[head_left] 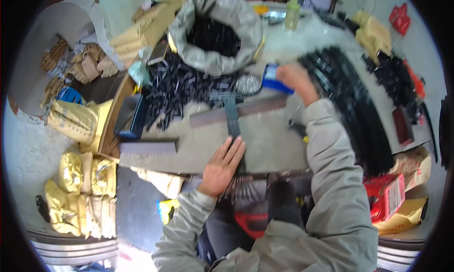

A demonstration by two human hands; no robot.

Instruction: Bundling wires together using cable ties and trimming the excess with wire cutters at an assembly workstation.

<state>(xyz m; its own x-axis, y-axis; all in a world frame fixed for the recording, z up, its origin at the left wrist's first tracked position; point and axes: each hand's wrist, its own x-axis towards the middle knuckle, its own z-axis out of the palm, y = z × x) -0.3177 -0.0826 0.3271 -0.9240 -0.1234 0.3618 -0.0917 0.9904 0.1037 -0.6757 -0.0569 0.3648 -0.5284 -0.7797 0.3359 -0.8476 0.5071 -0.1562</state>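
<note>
Left hand (221,170): lies flat on a bundle of strips, fingers straight and almost together, thumb side toward the right; presses from above, wraps around nothing.
Bundle of strips (231,116): lies on the table (279,154), dark and thin, side by side; runs away from the left fingertips, crosses over a long bar (265,107), reaches a paler far end; fans out into separate dark ends beyond the near edge of the table, below the left hand.
Right hand (292,78): reaches far forward with bent fingers to a blue box (277,86); overlaps its right side; looks blurred, so cannot tell a firm grip from a light touch.
Blue box: sits beyond the bar, just right of a round silvery dish (248,84); shows a pale patch on top.
Bar: lies slantwise across the table, higher at the right in view.
Black pieces (170,87): lie heaped on the left part of the table, small and short; also fill a grey sack (182,40) behind.
Dark box (131,117): stands at the left edge of the heap, near a grey block (147,148).
Small black tool (298,126): lies near the right sleeve, with a yellow part.
Long black strips (350,111): lie massed along the right side, just beyond the right forearm.
</note>
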